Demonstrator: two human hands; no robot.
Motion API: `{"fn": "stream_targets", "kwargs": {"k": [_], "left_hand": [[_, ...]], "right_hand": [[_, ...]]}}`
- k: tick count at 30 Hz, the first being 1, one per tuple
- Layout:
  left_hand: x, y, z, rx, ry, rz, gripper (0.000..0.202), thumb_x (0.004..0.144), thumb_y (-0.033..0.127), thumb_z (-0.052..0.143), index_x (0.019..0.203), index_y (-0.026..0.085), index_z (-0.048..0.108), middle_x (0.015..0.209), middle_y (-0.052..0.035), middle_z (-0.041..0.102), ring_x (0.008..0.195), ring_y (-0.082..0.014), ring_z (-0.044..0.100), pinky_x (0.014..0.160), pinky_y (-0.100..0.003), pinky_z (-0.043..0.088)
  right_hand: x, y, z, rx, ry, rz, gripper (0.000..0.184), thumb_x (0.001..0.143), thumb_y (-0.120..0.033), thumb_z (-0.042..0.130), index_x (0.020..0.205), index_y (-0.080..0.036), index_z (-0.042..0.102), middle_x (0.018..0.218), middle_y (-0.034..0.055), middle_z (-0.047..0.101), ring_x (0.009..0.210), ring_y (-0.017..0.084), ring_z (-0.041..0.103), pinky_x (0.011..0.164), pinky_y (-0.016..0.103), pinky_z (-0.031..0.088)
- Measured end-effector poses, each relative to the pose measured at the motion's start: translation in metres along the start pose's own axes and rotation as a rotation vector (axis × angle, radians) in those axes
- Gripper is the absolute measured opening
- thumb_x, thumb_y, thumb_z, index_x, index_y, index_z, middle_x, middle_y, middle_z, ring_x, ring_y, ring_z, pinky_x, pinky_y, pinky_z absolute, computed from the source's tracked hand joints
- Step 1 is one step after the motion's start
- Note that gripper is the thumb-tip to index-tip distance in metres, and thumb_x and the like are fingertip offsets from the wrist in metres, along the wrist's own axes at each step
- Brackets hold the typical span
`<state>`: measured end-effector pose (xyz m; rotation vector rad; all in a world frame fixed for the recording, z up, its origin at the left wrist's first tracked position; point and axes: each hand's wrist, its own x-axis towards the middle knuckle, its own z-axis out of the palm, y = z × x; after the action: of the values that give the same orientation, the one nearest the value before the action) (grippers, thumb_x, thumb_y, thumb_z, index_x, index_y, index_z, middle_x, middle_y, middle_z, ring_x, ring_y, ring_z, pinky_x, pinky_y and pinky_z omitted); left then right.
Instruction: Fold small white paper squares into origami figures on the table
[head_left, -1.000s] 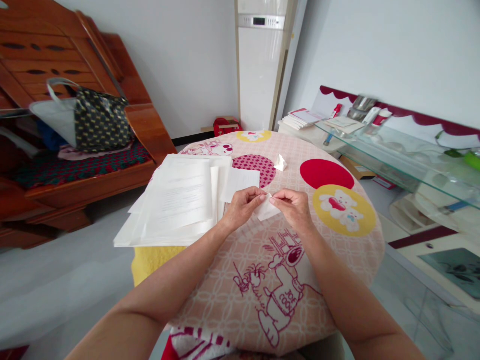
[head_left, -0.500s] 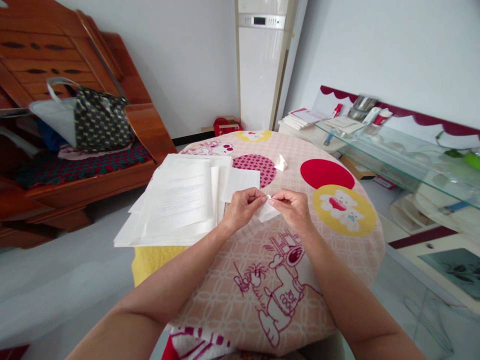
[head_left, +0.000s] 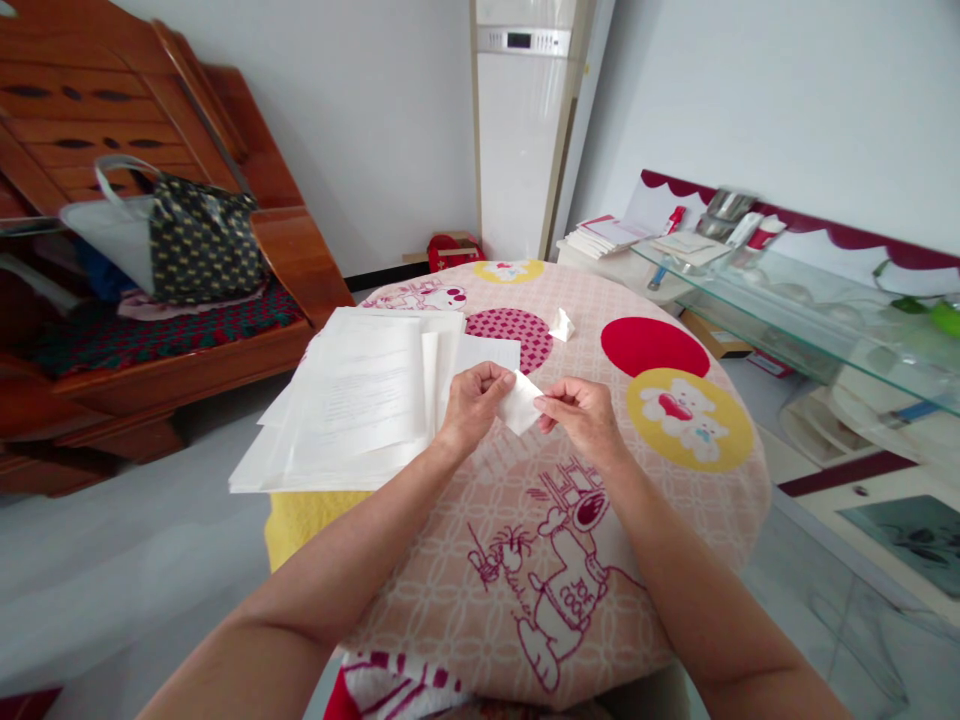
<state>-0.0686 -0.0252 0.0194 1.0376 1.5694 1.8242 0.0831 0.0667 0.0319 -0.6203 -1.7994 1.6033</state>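
Between my hands, above the round table, is a small folded piece of white paper (head_left: 519,404). My left hand (head_left: 474,405) pinches its upper left side between thumb and fingers. On the opposite side my right hand (head_left: 579,412) grips the paper's edge with thumb and forefinger. A small folded white paper shape (head_left: 561,326) stands farther back on the cloth. To the left lies a stack of white sheets (head_left: 360,400), some printed. A smaller sheet (head_left: 487,352) sticks out from the stack's right side, partly behind my left hand.
The tablecloth (head_left: 465,560) is pink with cartoon figures. At right is a glass shelf (head_left: 810,320) holding papers and containers. A wooden bench (head_left: 292,260) with a dark patterned bag (head_left: 199,240) stands at left. Behind the table rises a tall white cabinet unit (head_left: 521,150).
The folded paper has been raised and turned, so its flat face now shows between my hands. My left hand has moved slightly left and up; my right hand stays nearly in place.
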Motion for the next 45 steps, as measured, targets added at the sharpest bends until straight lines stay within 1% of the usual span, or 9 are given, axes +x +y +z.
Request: {"fn": "stream_targets", "kwargs": {"k": [5, 8, 13, 19, 26, 31, 36, 41, 45], "left_hand": [[0.003, -0.004, -0.001, 0.008, 0.096, 0.019, 0.037, 0.079, 0.05, 0.069, 0.073, 0.016, 0.059, 0.054, 0.0038, 0.05, 0.046, -0.0071, 0.038, 0.045, -0.021, 0.025], [-0.001, 0.0, 0.001, 0.112, 0.095, 0.075, 0.031, 0.084, 0.044, 0.065, 0.073, 0.016, 0.058, 0.054, 0.0038, 0.051, 0.046, -0.0072, 0.039, 0.044, -0.021, 0.026], [-0.008, 0.008, 0.005, 0.252, 0.054, 0.145, 0.024, 0.087, 0.036, 0.061, 0.074, 0.015, 0.06, 0.061, 0.0009, 0.059, 0.052, -0.0087, 0.048, 0.048, -0.02, 0.033], [0.0, 0.0, -0.001, 0.124, 0.031, 0.085, 0.033, 0.083, 0.045, 0.066, 0.072, 0.015, 0.06, 0.057, 0.0024, 0.054, 0.048, -0.0076, 0.042, 0.045, -0.02, 0.029], [0.002, 0.0, -0.002, 0.001, 0.008, 0.006, 0.041, 0.077, 0.054, 0.072, 0.072, 0.015, 0.059, 0.056, 0.0023, 0.053, 0.048, -0.0082, 0.044, 0.045, -0.021, 0.03], [0.001, 0.007, -0.005, 0.118, -0.047, 0.076, 0.038, 0.081, 0.05, 0.069, 0.072, 0.015, 0.06, 0.056, 0.0023, 0.052, 0.047, -0.0073, 0.041, 0.044, -0.02, 0.026], [-0.002, 0.006, -0.002, 0.183, -0.202, 0.079, 0.033, 0.085, 0.044, 0.067, 0.072, 0.014, 0.061, 0.055, 0.0033, 0.049, 0.048, -0.0057, 0.037, 0.044, -0.019, 0.023], [-0.002, 0.005, -0.002, 0.057, -0.345, -0.023, 0.033, 0.078, 0.045, 0.075, 0.079, 0.013, 0.064, 0.065, 0.0, 0.061, 0.054, -0.0074, 0.051, 0.047, -0.018, 0.037], [0.0, 0.005, -0.003, -0.012, -0.335, -0.063, 0.037, 0.072, 0.046, 0.081, 0.07, 0.014, 0.062, 0.06, 0.0004, 0.062, 0.052, -0.0082, 0.056, 0.05, -0.019, 0.045]], "right_hand": [[0.002, 0.007, 0.005, 0.162, 0.025, 0.064, 0.042, 0.065, -0.045, 0.084, 0.09, -0.016, 0.069, 0.063, 0.0011, 0.071, 0.05, 0.015, 0.065, 0.05, 0.027, 0.055], [0.002, 0.012, 0.012, 0.139, -0.022, 0.143, 0.04, 0.064, -0.048, 0.084, 0.079, -0.014, 0.07, 0.058, 0.0034, 0.069, 0.048, 0.016, 0.064, 0.047, 0.026, 0.054], [-0.001, 0.015, 0.021, 0.13, 0.014, 0.164, 0.035, 0.064, -0.047, 0.082, 0.064, -0.014, 0.068, 0.054, 0.0041, 0.068, 0.045, 0.016, 0.064, 0.043, 0.025, 0.052], [-0.002, 0.008, 0.016, 0.163, -0.065, 0.198, 0.036, 0.068, -0.05, 0.077, 0.066, -0.014, 0.07, 0.056, 0.0067, 0.071, 0.045, 0.017, 0.065, 0.045, 0.026, 0.054], [-0.004, 0.004, 0.008, 0.116, -0.097, 0.191, 0.04, 0.072, -0.053, 0.076, 0.061, -0.015, 0.068, 0.057, 0.0074, 0.071, 0.044, 0.015, 0.063, 0.045, 0.026, 0.052], [-0.002, 0.001, 0.007, 0.099, -0.144, 0.128, 0.038, 0.073, -0.052, 0.076, 0.068, -0.015, 0.07, 0.064, 0.005, 0.071, 0.056, 0.015, 0.064, 0.055, 0.027, 0.053], [0.0, 0.008, 0.006, 0.052, -0.063, 0.021, 0.03, 0.074, -0.042, 0.076, 0.062, -0.018, 0.064, 0.056, -0.0031, 0.056, 0.052, 0.01, 0.048, 0.049, 0.023, 0.038], [0.002, 0.011, 0.0, 0.026, 0.032, 0.013, 0.025, 0.073, -0.039, 0.074, 0.062, -0.018, 0.066, 0.056, -0.0025, 0.055, 0.051, 0.011, 0.045, 0.049, 0.025, 0.036], [0.004, 0.009, -0.005, 0.061, 0.089, 0.01, 0.025, 0.071, -0.042, 0.074, 0.064, -0.019, 0.067, 0.056, -0.0024, 0.055, 0.051, 0.012, 0.046, 0.05, 0.026, 0.038]]}}
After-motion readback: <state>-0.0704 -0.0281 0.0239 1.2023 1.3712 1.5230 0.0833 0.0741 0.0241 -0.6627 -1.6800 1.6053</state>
